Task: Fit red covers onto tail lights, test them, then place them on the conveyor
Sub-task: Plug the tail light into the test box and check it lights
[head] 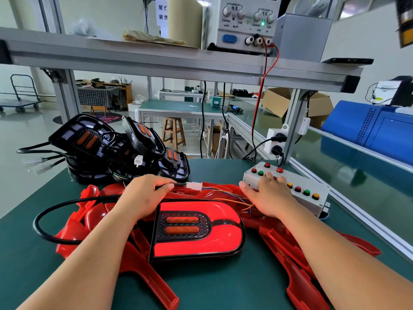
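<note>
A covered tail light [196, 229] glows red on loose red covers [290, 249] spread over the green desk [223, 285]. Behind it, the left hand [145, 195] pinches the cable [67, 202] by its white plug [194, 186]. The right hand [266, 195] lies unclenched, fingers on the button box [308, 193]. Bare lights [116, 151] are stacked farther back.

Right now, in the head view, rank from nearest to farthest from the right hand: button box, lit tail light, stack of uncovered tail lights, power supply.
1. Button box, under the right hand.
2. Lit tail light, front-left.
3. Stack of uncovered tail lights, far left.
4. Power supply, on the overhead shelf.
</note>
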Motion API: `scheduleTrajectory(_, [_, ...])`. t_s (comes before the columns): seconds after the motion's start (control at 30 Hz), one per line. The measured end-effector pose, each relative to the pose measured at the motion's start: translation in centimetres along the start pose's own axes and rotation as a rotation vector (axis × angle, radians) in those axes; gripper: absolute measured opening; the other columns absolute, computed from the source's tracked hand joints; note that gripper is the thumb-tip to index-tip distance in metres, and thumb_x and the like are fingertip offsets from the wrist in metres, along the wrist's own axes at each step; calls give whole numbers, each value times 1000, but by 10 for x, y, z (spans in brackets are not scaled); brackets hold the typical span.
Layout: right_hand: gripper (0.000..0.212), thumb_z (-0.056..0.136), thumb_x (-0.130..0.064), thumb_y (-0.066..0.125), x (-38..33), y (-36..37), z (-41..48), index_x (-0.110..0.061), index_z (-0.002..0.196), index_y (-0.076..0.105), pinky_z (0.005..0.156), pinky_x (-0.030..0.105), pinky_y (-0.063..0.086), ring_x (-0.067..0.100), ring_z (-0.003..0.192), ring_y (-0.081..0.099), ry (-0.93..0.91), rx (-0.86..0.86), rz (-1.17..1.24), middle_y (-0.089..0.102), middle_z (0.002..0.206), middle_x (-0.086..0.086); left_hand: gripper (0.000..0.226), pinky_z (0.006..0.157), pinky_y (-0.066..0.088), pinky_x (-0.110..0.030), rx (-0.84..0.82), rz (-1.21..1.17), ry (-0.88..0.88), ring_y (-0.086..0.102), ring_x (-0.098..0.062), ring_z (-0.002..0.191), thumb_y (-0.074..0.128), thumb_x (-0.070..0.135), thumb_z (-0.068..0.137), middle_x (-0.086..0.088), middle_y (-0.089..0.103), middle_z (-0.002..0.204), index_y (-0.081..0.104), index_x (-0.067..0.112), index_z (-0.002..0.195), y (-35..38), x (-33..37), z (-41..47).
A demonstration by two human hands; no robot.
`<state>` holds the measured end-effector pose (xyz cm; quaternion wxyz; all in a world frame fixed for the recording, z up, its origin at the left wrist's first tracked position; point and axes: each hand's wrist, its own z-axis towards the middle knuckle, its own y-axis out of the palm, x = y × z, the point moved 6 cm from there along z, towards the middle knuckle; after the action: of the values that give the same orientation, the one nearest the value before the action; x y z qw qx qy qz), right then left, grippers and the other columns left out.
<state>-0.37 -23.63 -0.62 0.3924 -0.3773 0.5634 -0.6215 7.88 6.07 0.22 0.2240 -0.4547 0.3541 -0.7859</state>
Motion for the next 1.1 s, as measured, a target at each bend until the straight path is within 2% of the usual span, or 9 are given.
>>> scheduleTrajectory(0.17, [97, 85, -76, 4, 19, -10, -19, -6, 146, 32, 108, 45, 28, 37, 136, 23, 70, 79, -29, 15, 160, 15, 24, 95, 41, -25, -5, -17, 2, 58, -14, 116, 58, 34, 96, 8, 67, 121, 71, 33, 116, 1, 0, -1])
scheduleTrajectory(0.3, [100, 82, -77, 1, 38, -12, -40, -6, 142, 37, 107, 46, 31, 37, 135, 25, 180, 78, -62, 17, 158, 19, 24, 92, 38, -23, -3, -12, 0, 57, -14, 118, 57, 35, 96, 8, 67, 123, 70, 33, 117, 1, 0, 0])
scheduleTrajectory(0.43, [99, 82, -78, 3, 48, -8, -52, -6, 143, 34, 107, 45, 30, 36, 134, 25, 233, 57, -59, 20, 157, 19, 24, 91, 38, -22, 2, -9, 9, 57, -14, 117, 57, 35, 96, 8, 67, 121, 71, 33, 116, 1, 1, 0])
scheduleTrajectory(0.67, [101, 82, -80, 5, 50, 0, -56, -4, 141, 36, 107, 45, 30, 34, 133, 29, 240, 46, -74, 28, 153, 19, 23, 88, 39, -23, 16, 39, 47, 60, -15, 113, 59, 31, 95, 7, 70, 118, 72, 31, 114, 1, 1, 2])
scheduleTrajectory(0.77, [104, 81, -80, 3, 51, 2, -56, -2, 143, 34, 109, 46, 29, 35, 135, 26, 239, 37, -79, 24, 155, 21, 23, 85, 39, -23, 16, 44, 51, 62, -15, 110, 60, 31, 95, 8, 71, 115, 73, 33, 113, 1, 1, 3])
scheduleTrajectory(1.1, [105, 81, -80, 2, 50, 4, -58, -2, 140, 38, 108, 46, 30, 35, 133, 27, 237, 57, -74, 27, 153, 21, 24, 84, 38, -24, 28, 48, 47, 62, -17, 110, 60, 31, 94, 5, 71, 116, 72, 30, 115, 1, 0, 3])
